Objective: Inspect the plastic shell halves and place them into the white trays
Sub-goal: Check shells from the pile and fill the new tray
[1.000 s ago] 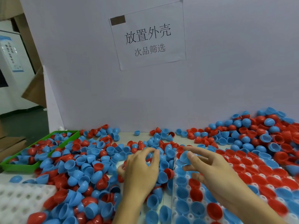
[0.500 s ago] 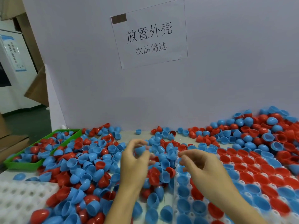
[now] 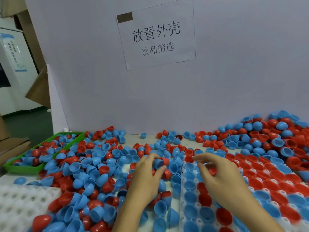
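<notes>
surface: pale table (image 3: 150,137) | loose pile of red and blue shell halves (image 3: 93,166) across it, heaped highest at 2 o'clock | green tray (image 3: 21,169) at 9 o'clock | empty white tray (image 3: 18,205) at 8 o'clock | filled white tray (image 3: 240,166) at 4 o'clock

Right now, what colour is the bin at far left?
Green bin, holding red and blue shells; head view.

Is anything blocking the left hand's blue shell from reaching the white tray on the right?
Nothing visible does. The left hand grips a blue shell just left of the white tray; only the right hand hovers over it.
</notes>
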